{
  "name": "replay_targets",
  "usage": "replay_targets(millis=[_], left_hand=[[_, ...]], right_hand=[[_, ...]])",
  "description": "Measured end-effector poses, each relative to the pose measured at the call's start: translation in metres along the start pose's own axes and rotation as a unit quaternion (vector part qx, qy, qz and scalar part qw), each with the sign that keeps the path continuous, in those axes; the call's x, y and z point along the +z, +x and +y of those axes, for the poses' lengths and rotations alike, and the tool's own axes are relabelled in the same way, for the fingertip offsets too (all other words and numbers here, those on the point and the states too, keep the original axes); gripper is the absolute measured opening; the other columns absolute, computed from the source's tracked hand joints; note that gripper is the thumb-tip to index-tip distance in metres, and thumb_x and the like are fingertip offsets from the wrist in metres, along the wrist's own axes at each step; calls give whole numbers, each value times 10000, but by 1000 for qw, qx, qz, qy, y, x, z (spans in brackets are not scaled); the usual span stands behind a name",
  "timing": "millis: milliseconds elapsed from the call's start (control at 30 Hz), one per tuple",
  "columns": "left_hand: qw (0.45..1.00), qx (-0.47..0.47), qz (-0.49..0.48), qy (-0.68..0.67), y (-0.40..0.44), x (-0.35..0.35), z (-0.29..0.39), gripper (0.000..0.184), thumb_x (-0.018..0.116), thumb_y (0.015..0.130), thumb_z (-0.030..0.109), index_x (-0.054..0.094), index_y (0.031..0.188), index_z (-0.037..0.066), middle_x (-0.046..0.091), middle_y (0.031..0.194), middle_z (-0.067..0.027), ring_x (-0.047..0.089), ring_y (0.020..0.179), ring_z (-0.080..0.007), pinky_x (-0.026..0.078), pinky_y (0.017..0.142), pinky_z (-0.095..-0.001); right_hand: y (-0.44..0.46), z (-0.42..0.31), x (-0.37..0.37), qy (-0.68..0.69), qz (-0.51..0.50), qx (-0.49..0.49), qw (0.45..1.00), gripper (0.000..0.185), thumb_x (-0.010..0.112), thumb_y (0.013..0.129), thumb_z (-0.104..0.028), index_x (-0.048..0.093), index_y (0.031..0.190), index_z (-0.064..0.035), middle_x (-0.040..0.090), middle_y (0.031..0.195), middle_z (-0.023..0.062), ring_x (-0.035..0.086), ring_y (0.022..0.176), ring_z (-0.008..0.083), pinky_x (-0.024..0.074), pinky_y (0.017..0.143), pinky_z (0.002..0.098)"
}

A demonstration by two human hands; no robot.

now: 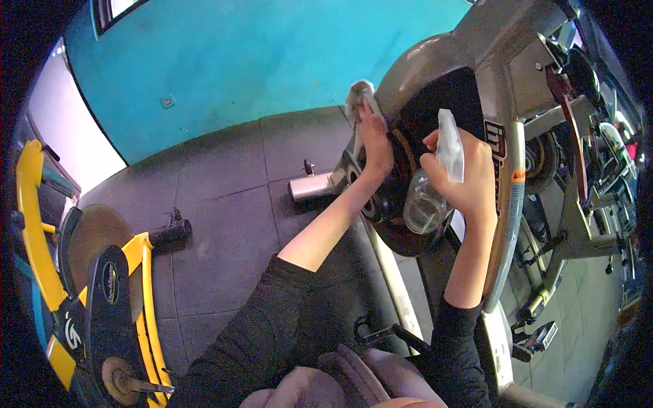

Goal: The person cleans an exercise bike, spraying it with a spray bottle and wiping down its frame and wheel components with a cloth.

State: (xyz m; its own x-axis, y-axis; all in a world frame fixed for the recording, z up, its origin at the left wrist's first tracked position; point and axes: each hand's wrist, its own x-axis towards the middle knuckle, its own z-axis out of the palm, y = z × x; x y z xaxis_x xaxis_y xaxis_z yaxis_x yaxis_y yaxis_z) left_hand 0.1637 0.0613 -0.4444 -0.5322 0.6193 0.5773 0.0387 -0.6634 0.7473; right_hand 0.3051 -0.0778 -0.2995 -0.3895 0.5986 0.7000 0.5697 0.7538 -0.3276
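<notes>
My left hand (376, 139) reaches forward with a whitish crumpled cloth (358, 93) under its fingers. The cloth rests against the front edge of the exercise bike's grey housing (427, 58). My right hand (473, 178) is wrapped round the neck of a clear spray bottle (423, 209) with a white trigger head (449, 139). The bottle is held tilted in front of the bike's dark flywheel area, and its nozzle points up and away from me. Part of the left palm's contact with the cloth is hidden.
A yellow and black spin bike (109, 292) stands at the left on dark floor tiles (224, 224). Ahead is a turquoise wall (258, 61). The nearer bike's silver front foot (313, 186) sticks out to the left. More exercise bikes (571, 170) line the right side.
</notes>
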Motion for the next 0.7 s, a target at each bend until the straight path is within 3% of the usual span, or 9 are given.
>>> replay_targets(millis=[100, 167, 233, 367, 433, 500, 567, 600, 700], left_hand=[[995, 79, -48, 46, 4, 7, 52, 683, 83, 986, 519, 202, 1480, 63, 94, 1549, -187, 76, 1424, -374, 46, 1145, -452], [980, 155, -103, 63, 6, 11, 100, 669, 86, 986, 516, 210, 1484, 86, 85, 1553, -179, 55, 1425, -386, 29, 1144, -463], [950, 231, -177, 112, 9, 9, 109, 622, 119, 991, 489, 220, 1490, 132, 82, 1556, -170, 27, 1421, -415, 7, 1142, -481], [918, 307, -144, 206, 7, 16, 89, 620, 169, 985, 488, 231, 1487, 130, 97, 1549, -188, 51, 1414, -427, 18, 1139, -496], [943, 260, -95, 182, -2, 20, 81, 620, 178, 984, 487, 225, 1488, 130, 103, 1548, -189, 58, 1414, -421, 24, 1139, -491], [963, 213, -46, 160, -9, 22, 71, 620, 187, 984, 487, 219, 1490, 130, 108, 1547, -190, 65, 1414, -416, 30, 1139, -487], [992, 115, 1, 54, -15, 18, 52, 604, 174, 995, 462, 199, 1491, 118, 113, 1546, -185, 65, 1417, -396, 30, 1140, -477], [992, 115, 4, 56, -20, 15, 44, 604, 174, 995, 462, 199, 1491, 118, 113, 1546, -185, 65, 1417, -396, 30, 1140, -477], [997, -20, 53, 54, -30, 10, 24, 618, 139, 1002, 461, 194, 1481, 76, 113, 1541, -195, 54, 1424, -365, 12, 1141, -457]], right_hand=[[-1, 1, 1, -12, 5, -5, 1000, 274, 634, 648, -195, 636, 837, 3, 646, 728, 144, 646, 666, 274, 493, 638, 342], [0, 3, 0, -11, 3, 1, 1000, 291, 653, 653, -246, 639, 822, -11, 642, 726, 157, 640, 678, 317, 500, 641, 385], [-1, 2, -1, -11, -2, 7, 1000, 314, 671, 657, -298, 642, 808, -24, 638, 724, 169, 634, 690, 360, 506, 644, 427], [-1, 4, -1, -41, -9, 9, 999, 315, 667, 656, -296, 631, 794, -15, 634, 726, 178, 630, 683, 364, 504, 638, 433], [0, 4, 0, -65, -24, 8, 998, 311, 665, 657, -294, 628, 792, -17, 633, 724, 176, 630, 678, 363, 503, 637, 434], [0, 1, 0, 10, -5, -1, 1000, 296, 664, 659, -286, 632, 798, -26, 638, 722, 159, 631, 661, 350, 503, 628, 425], [0, 2, 1, 1, -7, 3, 1000, 288, 665, 660, -280, 635, 801, -31, 640, 717, 150, 632, 654, 343, 503, 621, 418], [-1, 2, 1, -9, -6, 8, 1000, 281, 666, 661, -275, 638, 805, -36, 641, 712, 140, 634, 647, 336, 503, 614, 411], [0, 1, 0, -3, -15, 21, 1000, 275, 671, 660, -270, 646, 810, -41, 643, 706, 137, 637, 650, 330, 504, 612, 401]])
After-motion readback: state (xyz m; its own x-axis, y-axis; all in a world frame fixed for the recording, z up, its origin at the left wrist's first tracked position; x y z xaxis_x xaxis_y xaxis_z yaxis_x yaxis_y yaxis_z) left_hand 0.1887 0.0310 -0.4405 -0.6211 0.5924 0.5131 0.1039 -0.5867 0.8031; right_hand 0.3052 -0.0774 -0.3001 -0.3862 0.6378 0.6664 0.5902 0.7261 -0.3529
